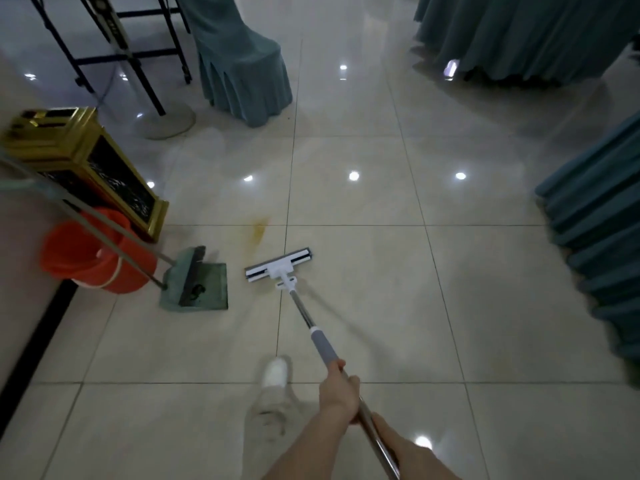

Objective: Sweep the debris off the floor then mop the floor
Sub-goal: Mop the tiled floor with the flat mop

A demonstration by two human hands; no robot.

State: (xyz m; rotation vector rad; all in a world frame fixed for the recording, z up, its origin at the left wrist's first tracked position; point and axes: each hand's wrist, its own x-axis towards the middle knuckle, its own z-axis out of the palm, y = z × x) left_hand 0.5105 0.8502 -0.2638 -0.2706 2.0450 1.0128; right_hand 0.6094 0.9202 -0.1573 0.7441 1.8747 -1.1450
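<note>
**Mopping stage: condition and procedure**

The mop [313, 327] was held in both hands. The left hand [338, 389] was clenched round the lower end of the grey grip. The right hand [378, 423] grasped the bare metal shaft just behind it, with its fingers largely hidden under the shaft. The mop head [278, 266] lay flat on the tiled floor [363, 306], near the centre of the view.

A yellow stain [259, 230] lay near the head, at 11 o'clock from it. At 9 o'clock stood the green dustpan [204, 285], which held dark debris, so sweeping was judged complete. The orange bucket [93, 258] stood beyond it, also at 9 o'clock.

Recommended execution:

1. The head had to be advanced toward 11 o'clock until it covered the stain.
2. Downward pressure was best applied with the forward hand, the rear hand steering.
3. Strokes were to be short and overlapping, with the head kept flat; a tilted head would probably smear the stain.
4. The 9 o'clock end of the head needed to stay clear of the dustpan, which could tip and spill.
5. The draped cloth [595, 237] at 3 o'clock was to be kept dry.
</note>
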